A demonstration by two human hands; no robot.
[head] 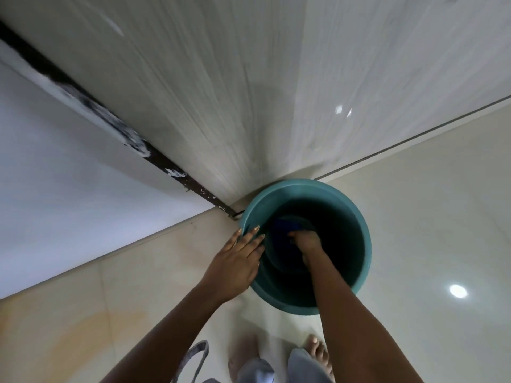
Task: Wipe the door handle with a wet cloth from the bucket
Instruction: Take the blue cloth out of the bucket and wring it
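A teal bucket [356, 217] stands on the floor at the foot of a pale door [221, 92]. Deep inside the bucket lies a blue cloth [284, 226]. My right hand [305, 241] reaches down into the bucket with its fingers closed on the cloth. On the bucket's left rim rests my left hand [237, 261], fingers spread and flat. The door handle is out of view.
A dark door frame strip [110, 117] runs diagonally between the door and a white wall [55, 189]. Glossy beige floor tiles [428, 244] surround the bucket. My bare feet [318, 352] stand just behind it.
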